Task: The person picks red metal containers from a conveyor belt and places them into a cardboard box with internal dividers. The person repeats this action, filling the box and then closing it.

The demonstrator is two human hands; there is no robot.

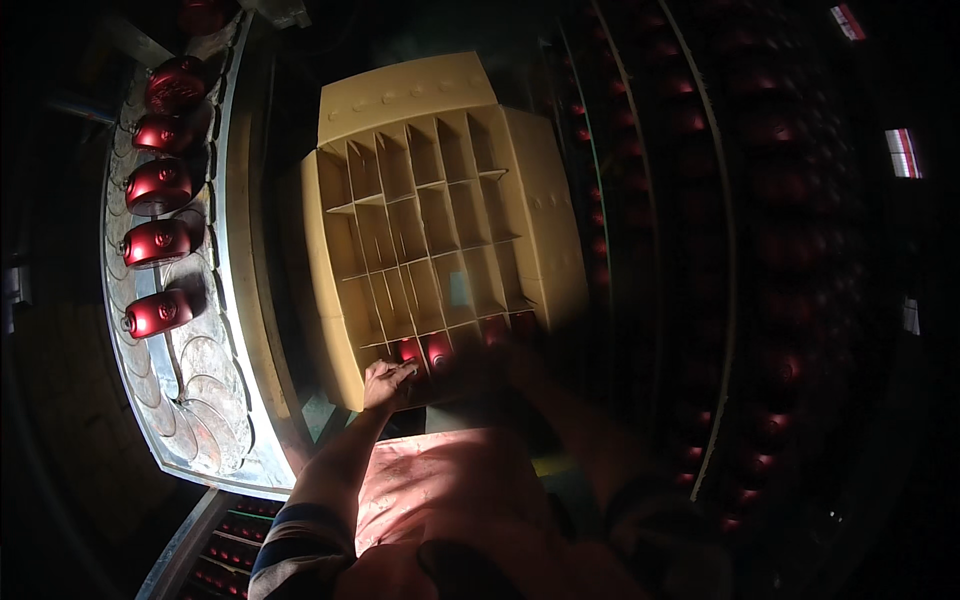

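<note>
An open cardboard box (325, 255) with cardboard dividers (432, 222) stands in front of me, its flaps folded outward. Red glossy bottles (438, 352) fill part of its nearest row; the other cells I can see hold none. At the near left corner my left hand (388, 383) is closed, its bent fingers beside the leftmost visible bottle; what they grip is hidden. My right hand (522, 368) is in deep shadow at the row's right part, near another red bottle (495, 330), and its fingers cannot be made out.
On my left a metal conveyor (215, 410) of overlapping plates carries several red bottles (158, 313) in a line. Dark racks or rows with many red bottles (785, 365) extend on the right. More red pieces sit in a rack (230, 550) at lower left.
</note>
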